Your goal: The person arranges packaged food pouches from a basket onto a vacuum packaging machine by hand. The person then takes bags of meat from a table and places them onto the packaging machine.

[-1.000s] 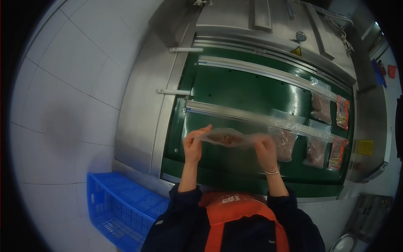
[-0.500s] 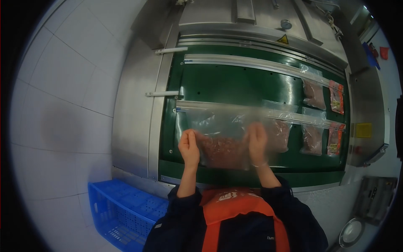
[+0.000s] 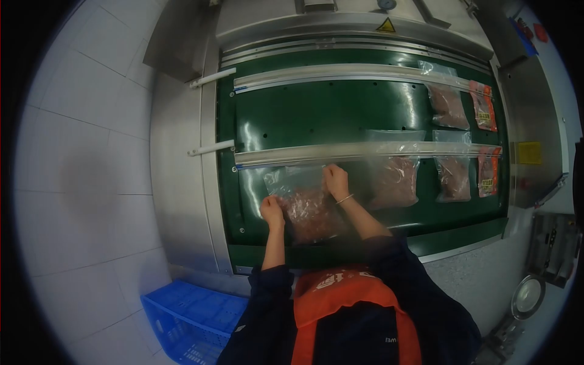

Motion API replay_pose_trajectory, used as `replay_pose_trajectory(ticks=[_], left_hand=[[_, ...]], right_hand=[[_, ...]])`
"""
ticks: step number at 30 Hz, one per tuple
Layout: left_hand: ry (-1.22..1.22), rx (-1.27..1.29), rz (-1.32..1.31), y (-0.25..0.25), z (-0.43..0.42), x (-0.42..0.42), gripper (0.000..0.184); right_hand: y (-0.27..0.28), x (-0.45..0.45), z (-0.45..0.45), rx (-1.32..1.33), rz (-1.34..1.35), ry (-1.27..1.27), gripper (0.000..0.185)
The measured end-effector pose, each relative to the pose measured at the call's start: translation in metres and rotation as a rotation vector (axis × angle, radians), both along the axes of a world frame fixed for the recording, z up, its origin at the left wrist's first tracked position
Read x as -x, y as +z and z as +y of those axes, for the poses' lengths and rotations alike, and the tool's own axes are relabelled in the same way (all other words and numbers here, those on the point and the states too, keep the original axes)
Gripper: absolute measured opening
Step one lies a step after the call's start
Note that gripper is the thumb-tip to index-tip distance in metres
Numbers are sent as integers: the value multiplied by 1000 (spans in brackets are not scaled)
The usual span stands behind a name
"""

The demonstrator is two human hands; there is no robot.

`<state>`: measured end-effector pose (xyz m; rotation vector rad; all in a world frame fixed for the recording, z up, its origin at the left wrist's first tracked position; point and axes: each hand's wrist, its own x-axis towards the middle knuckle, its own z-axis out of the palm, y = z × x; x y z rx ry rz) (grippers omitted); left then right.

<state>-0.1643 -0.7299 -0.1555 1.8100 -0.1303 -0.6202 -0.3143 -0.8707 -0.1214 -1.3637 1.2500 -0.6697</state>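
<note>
A clear plastic bag of reddish minced-looking meat (image 3: 309, 213) lies at the front left of the green machine bed (image 3: 340, 115). My left hand (image 3: 272, 211) pinches its left edge, fingers closed. My right hand (image 3: 336, 181) grips the upper right edge, also closed. The bag's top reaches toward the lower metal sealing bar (image 3: 292, 157). To the right, a similar clear bag of meat (image 3: 394, 179) rests with its mouth across that bar. Beyond it are another clear bag (image 3: 452, 173) and a red printed packet (image 3: 488, 173).
Behind, the upper sealing bar (image 3: 340, 73) has a clear bag (image 3: 449, 100) and a red packet (image 3: 483, 109) across it. White arms (image 3: 212, 148) stick out at the bed's left. A blue crate (image 3: 194, 316) stands on the floor at lower left. The steel lid (image 3: 267, 27) is raised behind.
The bag of meat has turned at a slant and come to rest lower on the bed. My right hand has moved left and up along its edge, nearer my left hand. The view has shifted.
</note>
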Motion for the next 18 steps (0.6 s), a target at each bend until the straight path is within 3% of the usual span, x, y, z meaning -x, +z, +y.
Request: replay_pose_trajectory(ticks=[1, 3, 5, 7, 8, 10, 11, 13, 15, 16, 18], left_hand=[[33, 62, 93, -2, -7, -3, 20], [-31, 41, -156, -1, -31, -1, 21], [-62, 89, -133, -43, -52, -14, 21], [-30, 137, -74, -55, -62, -15, 21], [-13, 190, -20, -57, -70, -15, 21], [-12, 216, 27, -36, -76, -10, 21], [-16, 224, 70, -31, -69, -7, 20], [-30, 178, 1, -43, -67, -10, 20], [-34, 159, -72, -36, -74, -10, 20], [-24, 201, 7, -25, -77, -7, 19], [-6, 236, 92, -15, -77, -7, 19]], right_hand=[[6, -2, -3, 12, -14, -37, 18], [-18, 5, -11, -18, -86, -111, 17], [-27, 13, -14, -47, -156, -179, 17], [-6, 24, -25, 193, 203, -55, 14], [9, 24, -31, 200, 207, -55, 14], [36, 20, -40, 980, 532, -182, 9], [39, 17, -46, 965, 536, -170, 9], [41, 7, -70, 1014, 473, 189, 9], [24, 1, -84, 1007, 503, 321, 10], [15, -1, -91, 997, 536, 458, 11], [15, -2, -95, 1030, 505, 472, 12]])
